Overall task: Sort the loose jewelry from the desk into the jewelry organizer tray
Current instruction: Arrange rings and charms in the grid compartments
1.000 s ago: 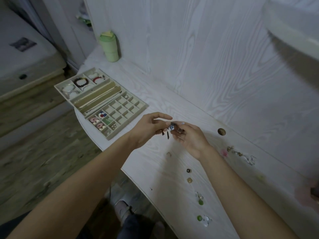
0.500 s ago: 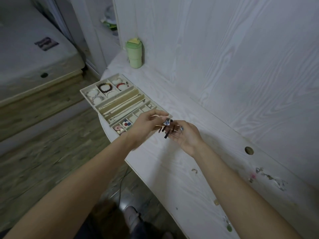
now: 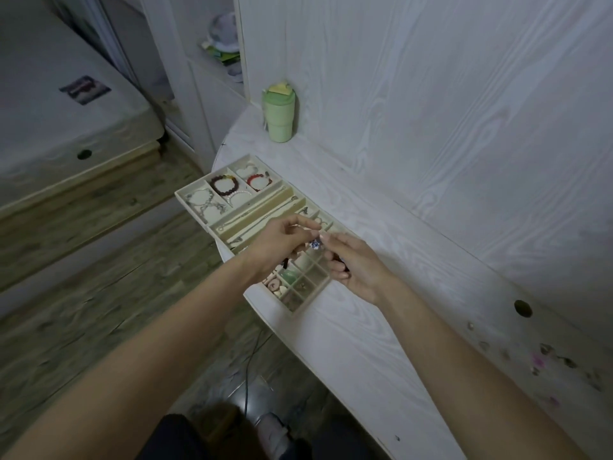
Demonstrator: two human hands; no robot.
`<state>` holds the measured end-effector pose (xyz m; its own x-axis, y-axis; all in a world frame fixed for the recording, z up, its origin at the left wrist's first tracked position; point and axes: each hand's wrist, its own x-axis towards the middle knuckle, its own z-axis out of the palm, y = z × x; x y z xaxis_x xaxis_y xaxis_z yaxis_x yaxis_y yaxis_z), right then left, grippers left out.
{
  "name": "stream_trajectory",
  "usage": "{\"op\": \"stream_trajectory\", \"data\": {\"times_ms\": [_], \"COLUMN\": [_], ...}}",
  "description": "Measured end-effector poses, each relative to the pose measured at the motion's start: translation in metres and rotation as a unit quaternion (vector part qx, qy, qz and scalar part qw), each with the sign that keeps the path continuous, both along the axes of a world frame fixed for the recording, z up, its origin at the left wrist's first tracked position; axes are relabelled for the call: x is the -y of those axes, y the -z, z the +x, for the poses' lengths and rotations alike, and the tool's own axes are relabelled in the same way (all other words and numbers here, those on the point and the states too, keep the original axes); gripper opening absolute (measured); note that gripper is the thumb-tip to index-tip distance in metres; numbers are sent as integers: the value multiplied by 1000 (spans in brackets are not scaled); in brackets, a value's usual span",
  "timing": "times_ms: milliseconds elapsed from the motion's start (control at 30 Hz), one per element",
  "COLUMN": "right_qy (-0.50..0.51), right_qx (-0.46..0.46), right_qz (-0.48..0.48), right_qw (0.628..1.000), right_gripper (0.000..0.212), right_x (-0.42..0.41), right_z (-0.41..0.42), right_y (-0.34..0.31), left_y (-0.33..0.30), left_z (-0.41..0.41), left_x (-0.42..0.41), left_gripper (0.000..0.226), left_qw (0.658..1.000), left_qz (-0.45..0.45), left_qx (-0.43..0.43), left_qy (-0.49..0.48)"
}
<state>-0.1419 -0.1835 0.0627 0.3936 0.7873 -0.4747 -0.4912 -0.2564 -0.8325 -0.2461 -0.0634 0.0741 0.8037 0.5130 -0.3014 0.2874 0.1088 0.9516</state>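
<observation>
Over the jewelry organizer tray (image 3: 195, 194) at the desk's (image 3: 381, 343) left end, both hands now hover above the small-compartment grid, having carried a blue-and-white bead charm (image 3: 315, 244) there from mid-desk over the past second; the piece looks ready to be dropped into a slot. The left hand (image 3: 282, 242), fingers curled, pinches the charm from the left; the right hand (image 3: 356, 267) pinches it from the right, a dark bit tucked in its lower fingers. More loose jewelry (image 3: 544, 356) waits near the desk's right edge.

Both hands (image 3: 318, 257) pinching, fingertips meeting.
</observation>
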Motion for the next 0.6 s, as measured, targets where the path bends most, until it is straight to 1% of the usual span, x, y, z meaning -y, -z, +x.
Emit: {"op": "stream_trajectory", "data": {"times_ms": [100,167,233,300,400,433,500,600], "right_qy": [-14,-24,-33,-28,-11,-16,-38,-37], "right_qx": [64,102,156,195,220,229,243,226], "right_qz": [-21,-43,-85,-118,-148,-163,-194,-219], "right_qw": [998,994,983,973,964,960,950,948], "right_gripper": [7,6,5,8,10,11,21,29], "right_x": [-12,-19,-31,-41,-53,-59,-68,-78], "right_z": [0,4,9,14,23,25,30,32], "right_y": [1,2,3,7,19,23,36,58], "left_y": [4,5,7,10,20,24,36,55], "left_z": [-3,-4,-5,-5,-7,-7,-3,4], "left_x": [-17,-29,-44,-55,-71,-77,-85,-85], "left_gripper": [10,11,13,9,7,6,9,15], "left_qw": [999,999,996,993,991,989,981,964], "left_qz": [26,26,49,65,76,92,135,191], "left_qx": [-27,-39,-63,-80,-100,-111,-140,-185], "left_qy": [-5,15,46,58,48,42,23,-18]}}
